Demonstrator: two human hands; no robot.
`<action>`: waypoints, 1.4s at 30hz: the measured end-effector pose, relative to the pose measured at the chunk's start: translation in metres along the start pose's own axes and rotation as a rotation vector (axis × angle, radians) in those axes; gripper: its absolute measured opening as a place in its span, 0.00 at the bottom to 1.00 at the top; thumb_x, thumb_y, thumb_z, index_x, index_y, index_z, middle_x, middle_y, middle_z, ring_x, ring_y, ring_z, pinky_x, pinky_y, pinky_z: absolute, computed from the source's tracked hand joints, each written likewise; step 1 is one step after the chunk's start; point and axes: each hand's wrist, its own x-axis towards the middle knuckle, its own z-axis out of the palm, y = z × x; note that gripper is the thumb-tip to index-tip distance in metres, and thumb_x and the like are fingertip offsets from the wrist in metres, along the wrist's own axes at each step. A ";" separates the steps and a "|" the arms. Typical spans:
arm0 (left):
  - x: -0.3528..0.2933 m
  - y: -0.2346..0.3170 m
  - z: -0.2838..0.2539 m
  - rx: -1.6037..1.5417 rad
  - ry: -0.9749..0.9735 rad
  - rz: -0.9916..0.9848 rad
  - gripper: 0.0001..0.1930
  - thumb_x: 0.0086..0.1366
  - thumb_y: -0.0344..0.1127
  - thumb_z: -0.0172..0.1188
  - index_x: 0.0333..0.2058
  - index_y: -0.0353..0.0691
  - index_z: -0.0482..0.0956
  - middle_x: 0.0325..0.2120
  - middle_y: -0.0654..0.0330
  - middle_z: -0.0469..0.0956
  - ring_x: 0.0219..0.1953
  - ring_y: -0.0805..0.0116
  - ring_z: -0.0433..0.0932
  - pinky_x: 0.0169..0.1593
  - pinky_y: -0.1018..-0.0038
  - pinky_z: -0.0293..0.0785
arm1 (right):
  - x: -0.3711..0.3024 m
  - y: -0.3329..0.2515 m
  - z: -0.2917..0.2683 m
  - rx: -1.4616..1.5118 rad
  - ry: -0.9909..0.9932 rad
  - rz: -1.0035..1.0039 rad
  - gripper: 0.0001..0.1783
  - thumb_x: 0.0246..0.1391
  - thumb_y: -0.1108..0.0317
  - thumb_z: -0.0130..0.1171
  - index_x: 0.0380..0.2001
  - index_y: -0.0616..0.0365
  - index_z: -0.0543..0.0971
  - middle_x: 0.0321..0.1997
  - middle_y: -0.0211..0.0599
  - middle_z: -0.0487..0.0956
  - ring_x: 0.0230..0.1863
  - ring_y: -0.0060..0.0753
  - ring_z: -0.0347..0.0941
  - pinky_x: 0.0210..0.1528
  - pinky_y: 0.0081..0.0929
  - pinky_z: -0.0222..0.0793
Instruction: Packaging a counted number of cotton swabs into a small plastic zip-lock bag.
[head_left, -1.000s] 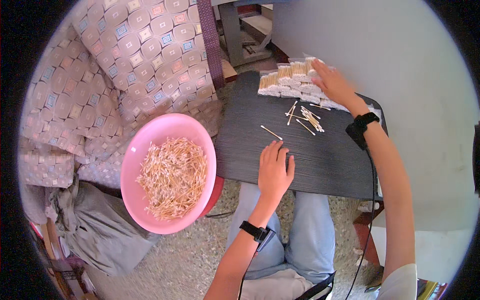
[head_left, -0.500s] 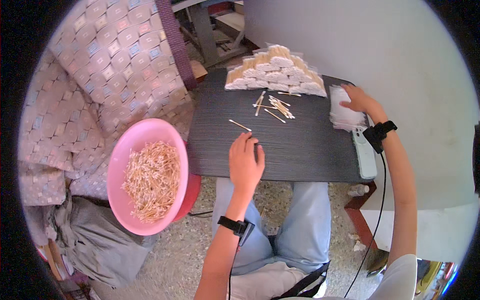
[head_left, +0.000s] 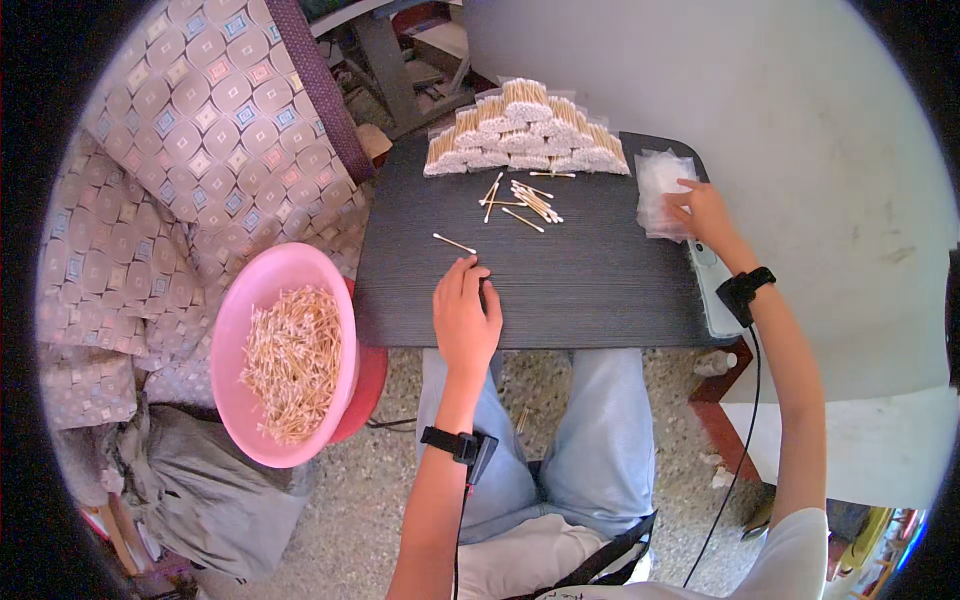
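My left hand rests on the dark table near its front edge, fingers loosely stretched and holding nothing. A single cotton swab lies just beyond its fingertips. My right hand is on a stack of clear plastic bags at the table's right side, its fingertips touching the bags with the fingers apart. Farther back, several loose cotton swabs lie in a small scattered pile. Behind them, packed bags of cotton swabs are stacked in a pyramid.
A pink basin full of loose cotton swabs stands left of the table, on something red. A phone lies by the right edge, under my right wrist. A patterned sofa is at left, a pale wall at right.
My right hand has drawn nearer across the plastic bags, and its fingers have bent down onto them. My left hand stays by the single swab. The whole view has shifted slightly.
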 end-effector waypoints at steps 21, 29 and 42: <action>0.002 0.001 -0.001 -0.015 -0.042 0.016 0.08 0.55 0.26 0.51 0.36 0.37 0.71 0.43 0.53 0.72 0.50 0.54 0.69 0.54 0.61 0.63 | -0.039 -0.178 0.051 0.068 0.205 0.059 0.39 0.56 0.45 0.47 0.57 0.71 0.60 0.64 0.53 0.57 0.66 0.45 0.51 0.66 0.41 0.45; 0.007 0.001 0.000 0.068 -0.051 0.064 0.08 0.55 0.30 0.52 0.36 0.40 0.69 0.43 0.55 0.70 0.48 0.55 0.68 0.51 0.61 0.62 | -0.036 -0.181 0.050 0.138 0.223 0.165 0.38 0.56 0.46 0.47 0.58 0.68 0.61 0.65 0.48 0.58 0.66 0.42 0.51 0.67 0.38 0.43; 0.005 0.003 -0.001 0.075 -0.079 0.062 0.08 0.56 0.32 0.51 0.35 0.40 0.69 0.41 0.56 0.69 0.47 0.56 0.67 0.51 0.61 0.60 | -0.036 -0.183 0.042 0.219 0.279 0.180 0.32 0.55 0.51 0.50 0.56 0.63 0.64 0.63 0.44 0.62 0.64 0.40 0.56 0.67 0.37 0.45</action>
